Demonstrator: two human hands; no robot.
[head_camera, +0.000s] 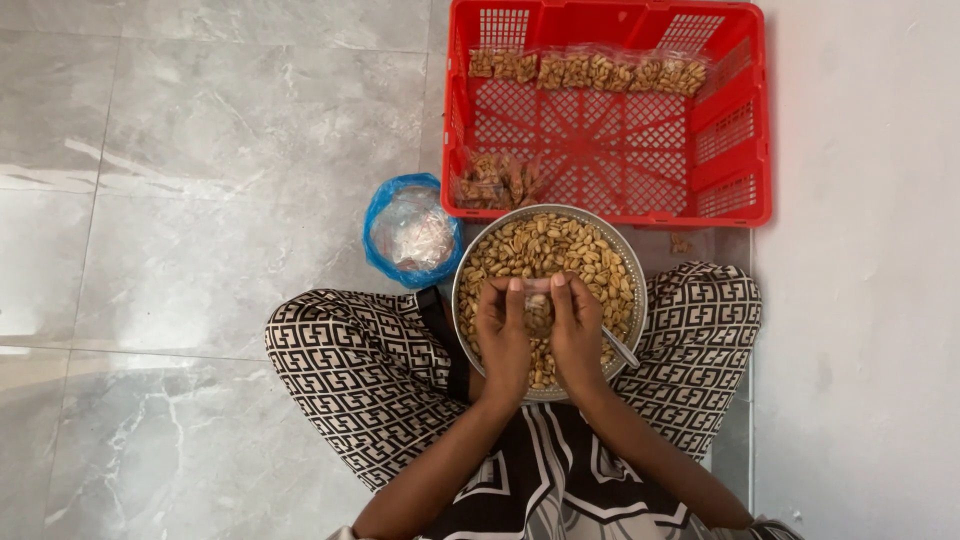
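- Metal bowl (470, 262), round and silver-coloured, sat on the grey marble-patterned floor (200, 200) between the knees of a seated person, who wore trousers (350, 370) in a black and cream geometric print.
- Shelled peanuts (545, 245), pale brown, filled the bowl almost to its rim.
- Both hands met over the near half of the bowl, thumbs pointing away from the body.
- The left hand (500, 335) and the right hand (578, 332) together held a small clear bag (538, 305) partly filled with peanuts; the fingers of each hand were curled and pinching the bag's top edge, one hand at each side.
- The small clear bag hung between the two hands, directly above the peanuts in the bowl.
- A thin metal handle (622, 350), probably a spoon's, stuck out over the bowl's right rim, just beside the right hand.
- A red plastic crate (740, 130) with a lattice base stood on the floor just beyond the bowl, its near wall touching or nearly touching the bowl's far rim.
- A row of filled clear packets (590, 70) of nuts lay along the crate's far wall.
- Another small heap of filled packets (495, 180) lay in the crate's near left corner.
- A blue-rimmed plastic bag (410, 232) holding clear empty bags sat on the floor, just left of the bowl.
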